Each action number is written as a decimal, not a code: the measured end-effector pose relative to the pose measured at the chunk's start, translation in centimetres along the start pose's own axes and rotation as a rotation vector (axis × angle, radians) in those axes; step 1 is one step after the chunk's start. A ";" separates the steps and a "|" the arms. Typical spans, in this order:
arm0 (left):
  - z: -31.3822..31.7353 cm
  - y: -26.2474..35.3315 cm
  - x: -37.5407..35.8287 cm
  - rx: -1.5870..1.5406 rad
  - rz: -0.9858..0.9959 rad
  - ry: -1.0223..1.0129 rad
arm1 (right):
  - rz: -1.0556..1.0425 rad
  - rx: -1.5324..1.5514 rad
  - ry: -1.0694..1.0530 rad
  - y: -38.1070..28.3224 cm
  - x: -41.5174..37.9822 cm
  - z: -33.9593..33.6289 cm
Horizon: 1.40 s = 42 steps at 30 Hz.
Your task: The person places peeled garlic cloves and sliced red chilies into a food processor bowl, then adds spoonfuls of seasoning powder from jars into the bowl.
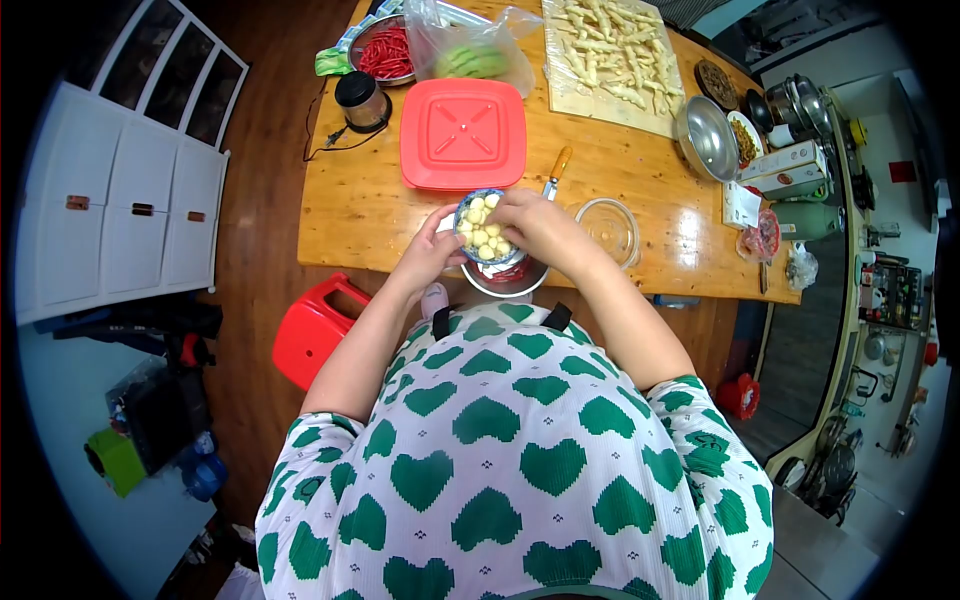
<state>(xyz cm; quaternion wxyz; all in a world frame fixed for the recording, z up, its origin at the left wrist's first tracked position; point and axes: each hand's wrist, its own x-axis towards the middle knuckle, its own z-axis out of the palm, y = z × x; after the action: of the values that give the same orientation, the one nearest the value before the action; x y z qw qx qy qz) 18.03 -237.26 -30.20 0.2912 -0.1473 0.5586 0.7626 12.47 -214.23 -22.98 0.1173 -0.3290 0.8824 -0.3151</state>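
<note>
My left hand is closed on the left rim of a blue-patterned bowl full of pale peeled garlic cloves. My right hand reaches over the bowl's right side, its bent fingers among the cloves; whatever they pinch is hidden. Beneath the bowl, at the table's front edge, a metal basin shows something red inside, partly covered by the bowl and my hand. A knife with a wooden handle lies just beyond my right hand.
Near the hands are a red lidded box and a glass lid or dish. Farther back are a small chopper, red chillies, a plastic bag, a board of pale pieces and a steel bowl. A red stool stands left.
</note>
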 end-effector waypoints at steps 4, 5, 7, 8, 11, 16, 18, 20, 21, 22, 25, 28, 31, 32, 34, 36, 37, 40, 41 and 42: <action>0.2 0.2 -0.2 -0.006 0.009 -0.005 | 0.003 -0.042 -0.012 0.0 -0.1 0.3; 0.3 0.2 -0.2 -0.015 0.014 -0.003 | 0.003 -0.049 -0.013 0.0 -0.2 0.4; -0.1 -0.3 0.1 0.009 0.029 -0.030 | 0.006 -0.052 -0.013 0.2 -0.3 0.6; -0.2 -0.5 0.2 0.021 0.038 -0.042 | 0.008 -0.049 -0.012 0.6 -0.4 0.7; -0.2 -0.7 0.2 -0.002 0.047 -0.052 | 0.018 -0.004 -0.025 1.2 -0.8 0.7; -0.2 -0.6 0.1 0.014 0.108 -0.041 | 0.100 0.050 -0.078 0.9 -1.7 -0.4; -0.4 -0.5 0.2 0.018 0.135 -0.046 | 0.130 0.056 -0.088 1.0 -2.2 -0.4; -0.5 -0.3 0.1 0.011 0.147 -0.046 | 0.152 0.051 -0.135 1.3 -2.5 -0.4; -0.4 -0.2 0.1 0.010 0.156 -0.039 | 0.163 0.049 -0.159 1.3 -2.6 -0.4; -0.4 -0.2 0.1 0.010 0.166 -0.032 | 0.159 0.062 -0.124 1.1 -2.6 -0.4; -0.2 0.0 0.0 0.012 0.163 -0.016 | 0.093 0.052 -0.017 0.3 -2.5 -0.1; -0.2 -0.3 0.1 0.014 0.130 -0.010 | 0.011 0.002 0.043 -0.9 -2.0 1.0; 0.0 -0.3 -0.1 -0.014 0.107 0.016 | -0.003 0.026 0.023 -1.2 -1.5 1.4; 0.0 -0.2 -0.2 -0.029 0.101 0.029 | 0.000 0.079 0.065 -1.4 -1.6 1.2; 0.7 0.9 -1.3 -0.050 0.063 0.062 | -0.015 0.140 0.148 -1.3 -1.6 0.4; 1.3 2.3 -2.6 -0.079 0.041 0.060 | -0.026 0.164 0.237 -2.6 -1.8 -1.6; 1.6 3.0 -3.3 -0.098 0.039 0.043 | -0.046 0.161 0.252 -3.4 -2.0 -2.9; 2.5 5.4 -5.4 -0.201 0.068 -0.058 | -0.094 0.168 0.304 -6.1 -2.1 -6.4; 2.8 6.2 -6.1 -0.241 0.084 -0.100 | -0.114 0.156 0.307 -6.9 -2.2 -7.3; 3.2 7.0 -6.8 -0.277 0.118 -0.137 | -0.133 0.145 0.311 -7.6 -2.3 -8.1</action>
<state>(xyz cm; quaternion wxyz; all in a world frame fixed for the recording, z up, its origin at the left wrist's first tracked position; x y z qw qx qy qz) 19.43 -237.64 -19.99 0.2601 -0.1004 0.4348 0.8563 14.68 -213.30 -11.94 -0.0183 -0.3247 0.8412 -0.4320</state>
